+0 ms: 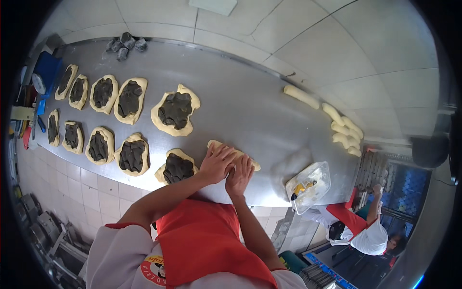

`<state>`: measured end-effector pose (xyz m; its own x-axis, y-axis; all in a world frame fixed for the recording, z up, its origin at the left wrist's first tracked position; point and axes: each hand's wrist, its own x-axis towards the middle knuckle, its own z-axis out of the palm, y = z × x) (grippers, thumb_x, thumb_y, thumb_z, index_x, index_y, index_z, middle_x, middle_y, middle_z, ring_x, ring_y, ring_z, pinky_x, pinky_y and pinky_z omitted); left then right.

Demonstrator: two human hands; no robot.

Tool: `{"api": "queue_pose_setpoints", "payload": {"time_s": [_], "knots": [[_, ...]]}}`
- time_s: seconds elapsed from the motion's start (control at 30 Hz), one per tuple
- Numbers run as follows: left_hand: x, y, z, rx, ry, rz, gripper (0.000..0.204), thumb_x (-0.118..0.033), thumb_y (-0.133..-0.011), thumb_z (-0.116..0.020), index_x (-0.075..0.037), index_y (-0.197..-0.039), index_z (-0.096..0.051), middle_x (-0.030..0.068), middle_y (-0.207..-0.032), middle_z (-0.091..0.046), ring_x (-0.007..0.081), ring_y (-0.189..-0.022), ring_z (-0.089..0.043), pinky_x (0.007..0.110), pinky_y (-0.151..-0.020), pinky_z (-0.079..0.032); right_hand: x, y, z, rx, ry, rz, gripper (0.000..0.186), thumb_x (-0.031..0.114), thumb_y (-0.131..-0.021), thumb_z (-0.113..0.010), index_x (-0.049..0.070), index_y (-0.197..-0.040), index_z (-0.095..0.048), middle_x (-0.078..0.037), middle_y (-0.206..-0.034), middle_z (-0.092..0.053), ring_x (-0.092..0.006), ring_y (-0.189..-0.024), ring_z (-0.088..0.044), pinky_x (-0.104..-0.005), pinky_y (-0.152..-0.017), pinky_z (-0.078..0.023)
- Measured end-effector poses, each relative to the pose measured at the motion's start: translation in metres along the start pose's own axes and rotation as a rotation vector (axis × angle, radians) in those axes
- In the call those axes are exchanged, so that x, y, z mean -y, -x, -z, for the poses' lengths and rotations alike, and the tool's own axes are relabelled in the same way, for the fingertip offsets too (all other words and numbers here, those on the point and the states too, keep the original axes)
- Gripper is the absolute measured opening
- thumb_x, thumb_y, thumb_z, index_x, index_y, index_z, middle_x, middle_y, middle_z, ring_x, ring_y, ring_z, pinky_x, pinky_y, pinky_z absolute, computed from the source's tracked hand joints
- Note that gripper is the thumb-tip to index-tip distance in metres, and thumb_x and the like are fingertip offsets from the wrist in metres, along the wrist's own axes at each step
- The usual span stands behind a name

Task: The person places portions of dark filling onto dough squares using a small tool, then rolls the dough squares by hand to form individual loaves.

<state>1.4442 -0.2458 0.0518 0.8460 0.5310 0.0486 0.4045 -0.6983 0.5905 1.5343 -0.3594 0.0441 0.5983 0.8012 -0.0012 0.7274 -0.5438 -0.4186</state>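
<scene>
Where hands (217,164) rest, dough (255,165) lies oblong.

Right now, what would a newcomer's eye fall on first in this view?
Ten dark-topped dough pieces, in two rows across the left half of the steel table. Then the left hand and right hand, side by side on a dough roll toward the near edge. Right of them, a clear plastic tub sits by that edge.
</scene>
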Motion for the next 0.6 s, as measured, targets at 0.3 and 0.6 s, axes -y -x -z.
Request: {"api": "queue_pose_setpoints", "payload": {"time_s": [0.3, 0.6], "knots": [[0.021, -0.158, -0.002, -0.129, -0.274, 0.215, 0.059, -0.046, -0.097, -0.045, -0.010, -0.144, -0.045, 0.0067, -0.156, -0.032, 0.0321, -0.145, -0.025, 0.059, -0.116, -0.014, -0.022, -0.171, 0.011, -0.001, 0.318, -0.193, 0.060, 0.044, -0.089, -0.051, 0.020, -0.144, -0.046, -0.016, -0.154, -0.033, -0.0384, -0.140, -0.031, -0.0625, -0.111, -0.020], [0.017, -0.097, -0.001, 0.112, -0.117, 0.017, 0.045, -0.041, -0.099, -0.043, -0.016, -0.130, -0.062, 0.0053, -0.154, -0.038, 0.0312, -0.145, -0.025, 0.057, -0.117, -0.012, -0.051, -0.112, 0.000, 0.059, -0.045, 0.128, 0.042, 0.030, -0.094, -0.050, 0.019, -0.133, -0.058, -0.014, -0.145, -0.047, -0.0382, -0.130, -0.045, -0.0540, -0.110, -0.030]]}}
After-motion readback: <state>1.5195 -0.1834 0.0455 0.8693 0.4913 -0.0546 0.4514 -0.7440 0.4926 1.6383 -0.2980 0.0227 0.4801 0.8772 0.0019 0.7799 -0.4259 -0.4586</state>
